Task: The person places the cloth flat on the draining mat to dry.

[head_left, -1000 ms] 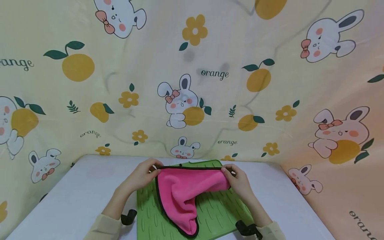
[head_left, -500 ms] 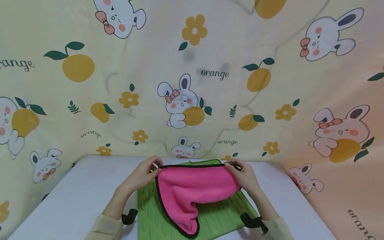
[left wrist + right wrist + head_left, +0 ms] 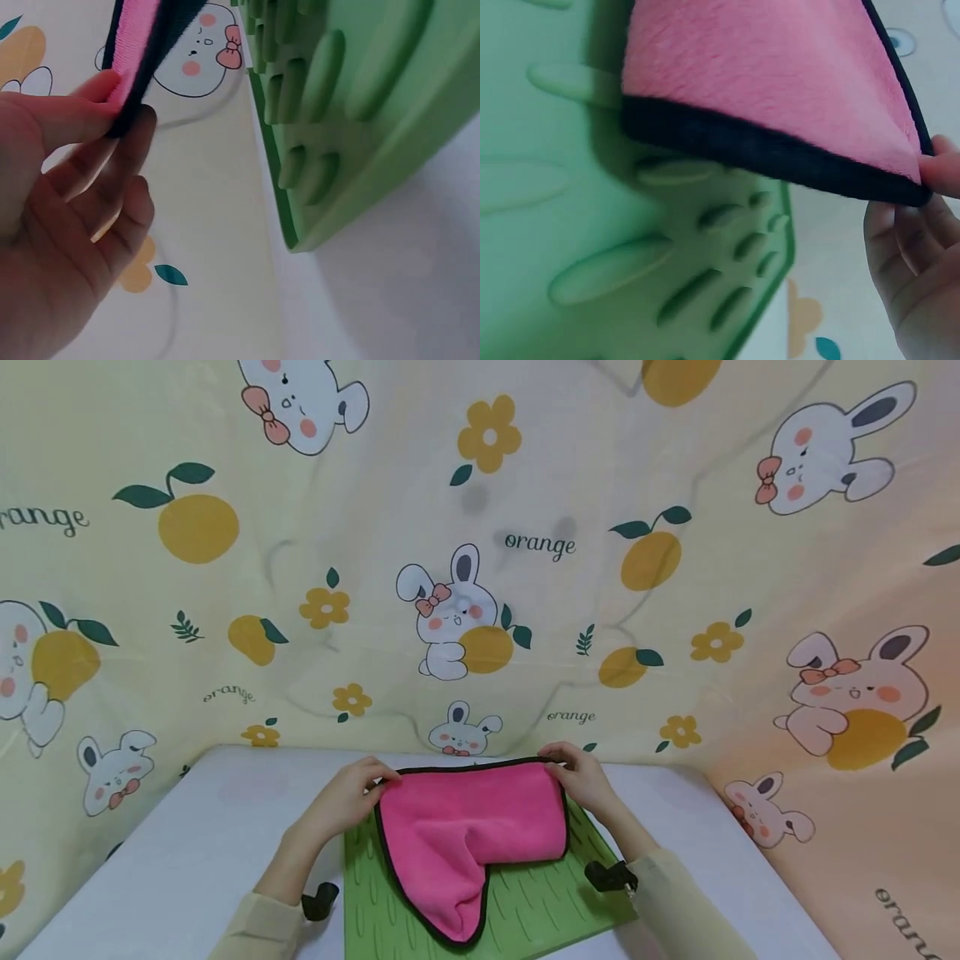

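A pink plush cloth [image 3: 465, 818] with black edging hangs between both hands, its top edge stretched nearly straight. My left hand [image 3: 348, 795] pinches the upper left corner between thumb and fingers; the left wrist view shows the pink and black edge of the cloth [image 3: 133, 60] in that grip. At the upper right corner my right hand [image 3: 581, 777] pinches the cloth, as the right wrist view confirms, with the cloth [image 3: 772, 82] reaching down from the fingers. The lower part folds and droops to a rounded point. Below it lies a green ridged mat [image 3: 547, 906], partly hidden by the cloth.
The mat rests on a white table [image 3: 225, 843]. Behind and to the right stands a cream backdrop [image 3: 390, 485] printed with rabbits and oranges. A black wrist-worn device [image 3: 321, 902] sits by the left cuff, another black device [image 3: 611, 877] by the right.
My right hand has shifted from along the edge to the upper right corner and risen slightly, so the cloth's right side now hangs down open. The left hand has moved slightly left.
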`<state>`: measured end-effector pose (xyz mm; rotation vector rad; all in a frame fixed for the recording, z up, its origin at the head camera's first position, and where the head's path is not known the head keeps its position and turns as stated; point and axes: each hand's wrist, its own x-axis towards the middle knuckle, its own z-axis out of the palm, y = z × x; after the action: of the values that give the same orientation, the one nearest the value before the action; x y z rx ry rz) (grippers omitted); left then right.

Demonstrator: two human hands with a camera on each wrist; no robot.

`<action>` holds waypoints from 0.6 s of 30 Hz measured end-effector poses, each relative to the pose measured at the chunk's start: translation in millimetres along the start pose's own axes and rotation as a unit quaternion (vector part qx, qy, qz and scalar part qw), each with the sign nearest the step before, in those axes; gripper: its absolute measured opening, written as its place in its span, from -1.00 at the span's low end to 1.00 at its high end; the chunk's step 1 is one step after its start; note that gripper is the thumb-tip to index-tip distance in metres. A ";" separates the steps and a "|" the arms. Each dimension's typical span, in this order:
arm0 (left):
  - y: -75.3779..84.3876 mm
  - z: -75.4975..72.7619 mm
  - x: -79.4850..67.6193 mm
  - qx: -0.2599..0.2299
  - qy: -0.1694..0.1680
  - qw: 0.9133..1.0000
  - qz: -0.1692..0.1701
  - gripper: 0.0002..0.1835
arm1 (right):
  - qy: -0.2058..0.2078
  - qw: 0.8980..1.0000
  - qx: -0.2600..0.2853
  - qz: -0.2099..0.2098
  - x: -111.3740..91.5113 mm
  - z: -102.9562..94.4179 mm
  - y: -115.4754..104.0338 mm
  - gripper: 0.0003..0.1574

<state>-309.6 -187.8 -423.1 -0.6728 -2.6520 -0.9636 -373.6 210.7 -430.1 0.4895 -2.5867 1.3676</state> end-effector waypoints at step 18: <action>-9.9 14.3 -5.4 0.009 -0.132 0.988 -0.081 -0.58 | -0.055 0.997 -0.056 0.009 7.3 18.5 24.1 -0.62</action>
<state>-310.8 -187.0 -441.2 -0.6275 -2.9844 -0.9487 -389.2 206.6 -456.9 0.5386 -2.7440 1.2266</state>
